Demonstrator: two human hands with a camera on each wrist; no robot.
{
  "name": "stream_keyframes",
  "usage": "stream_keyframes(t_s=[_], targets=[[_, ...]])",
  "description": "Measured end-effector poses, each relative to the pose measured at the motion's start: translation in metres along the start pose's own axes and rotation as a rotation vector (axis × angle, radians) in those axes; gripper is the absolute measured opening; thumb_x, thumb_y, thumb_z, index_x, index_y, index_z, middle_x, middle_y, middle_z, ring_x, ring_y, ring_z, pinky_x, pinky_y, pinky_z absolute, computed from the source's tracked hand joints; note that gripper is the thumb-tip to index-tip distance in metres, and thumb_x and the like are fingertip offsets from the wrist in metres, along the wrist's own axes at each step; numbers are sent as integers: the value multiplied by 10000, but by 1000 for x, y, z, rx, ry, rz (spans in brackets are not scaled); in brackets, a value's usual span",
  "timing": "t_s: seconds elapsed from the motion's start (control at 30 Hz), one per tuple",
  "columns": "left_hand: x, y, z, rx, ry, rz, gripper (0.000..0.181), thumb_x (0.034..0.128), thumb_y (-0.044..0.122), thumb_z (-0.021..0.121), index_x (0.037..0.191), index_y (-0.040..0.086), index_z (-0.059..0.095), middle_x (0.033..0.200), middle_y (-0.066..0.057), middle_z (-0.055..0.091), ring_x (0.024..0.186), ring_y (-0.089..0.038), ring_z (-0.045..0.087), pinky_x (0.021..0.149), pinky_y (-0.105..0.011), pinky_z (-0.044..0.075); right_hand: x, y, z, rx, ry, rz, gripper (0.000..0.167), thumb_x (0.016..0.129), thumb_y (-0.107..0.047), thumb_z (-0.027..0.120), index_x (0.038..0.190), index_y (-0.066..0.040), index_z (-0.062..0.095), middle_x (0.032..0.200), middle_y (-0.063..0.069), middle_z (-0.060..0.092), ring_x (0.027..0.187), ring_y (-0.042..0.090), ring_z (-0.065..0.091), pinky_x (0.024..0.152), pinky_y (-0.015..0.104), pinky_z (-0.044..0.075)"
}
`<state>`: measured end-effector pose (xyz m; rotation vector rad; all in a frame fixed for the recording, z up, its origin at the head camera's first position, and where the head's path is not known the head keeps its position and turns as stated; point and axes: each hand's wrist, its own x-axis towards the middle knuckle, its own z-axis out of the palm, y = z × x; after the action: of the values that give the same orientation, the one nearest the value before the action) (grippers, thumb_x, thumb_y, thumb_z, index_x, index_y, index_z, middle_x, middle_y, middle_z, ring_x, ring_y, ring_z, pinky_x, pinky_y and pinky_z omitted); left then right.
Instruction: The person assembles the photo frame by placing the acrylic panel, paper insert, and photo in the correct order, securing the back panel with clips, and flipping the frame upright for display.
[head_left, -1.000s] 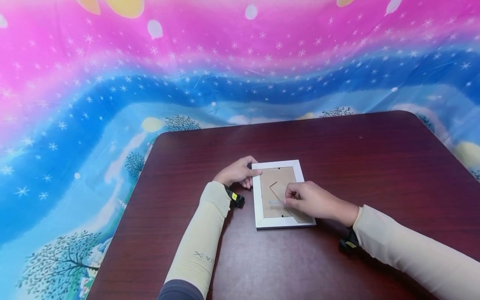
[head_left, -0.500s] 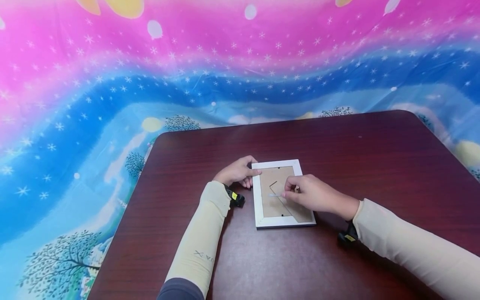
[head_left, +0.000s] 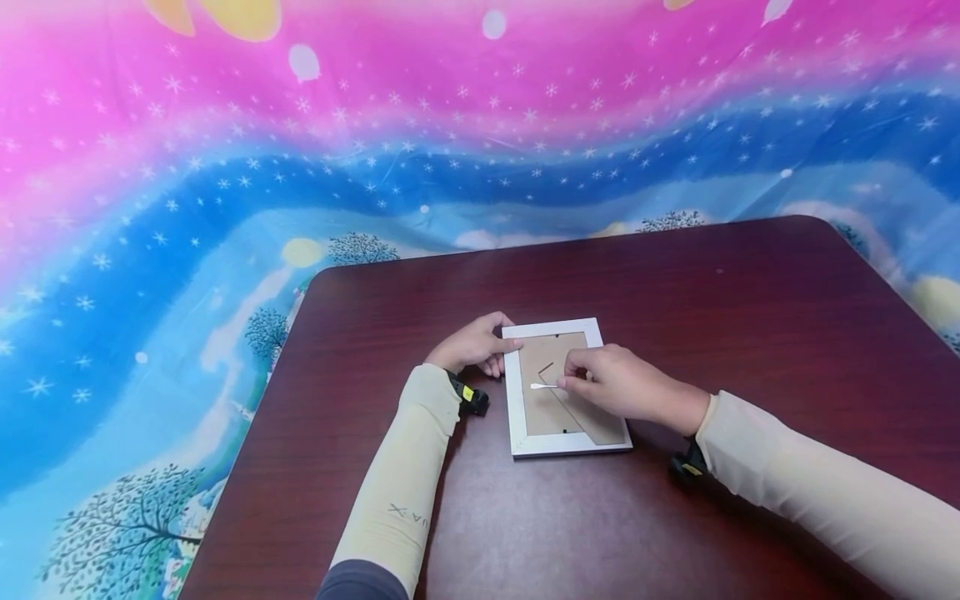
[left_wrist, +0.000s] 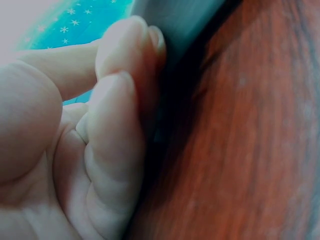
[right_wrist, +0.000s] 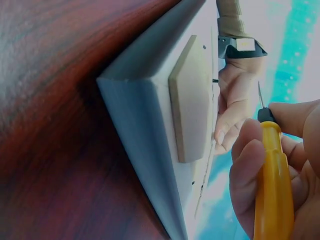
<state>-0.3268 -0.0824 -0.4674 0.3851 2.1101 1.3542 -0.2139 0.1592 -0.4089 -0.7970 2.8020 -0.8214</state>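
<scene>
A white picture frame (head_left: 515, 408) lies face down on the dark red-brown table, its brown backing board (head_left: 536, 412) facing up. Small black tabs sit at the board's edges, and a tan stand flap (right_wrist: 192, 102) rises from it. My left hand (head_left: 471, 343) grips the frame's left edge, thumb on top and fingers at the side. My right hand (head_left: 626, 387) holds a screwdriver (right_wrist: 274, 185) with a yellow handle and black collar. Its flat metal tip (head_left: 536, 386) points left above the backing; whether it touches is unclear. In the head view the handle is hidden by the hand.
The table (head_left: 420, 292) extends around the frame on all sides. Behind it hangs a pink and blue cloth (head_left: 450, 167) with snowflakes and trees. Black wrist cameras (head_left: 471, 398) sit at both sleeve cuffs.
My right hand has shifted slightly up and left over the frame, carrying the screwdriver tip away from me. My left hand and the frame stay nearly in place.
</scene>
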Motion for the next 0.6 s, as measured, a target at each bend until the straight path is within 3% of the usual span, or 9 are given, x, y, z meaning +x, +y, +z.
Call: stream_keyframes(t_s=[0.6], targets=[[-2,0,-1,-7,-13,7,331,943,225,674,1161,67,482,636,-163,597,431,-194,558,427,-310,512,13,0,8,-148,3,-37,264,909,-285,704,709,-227,542,583,-103,475,520,77,427,471,260,375]])
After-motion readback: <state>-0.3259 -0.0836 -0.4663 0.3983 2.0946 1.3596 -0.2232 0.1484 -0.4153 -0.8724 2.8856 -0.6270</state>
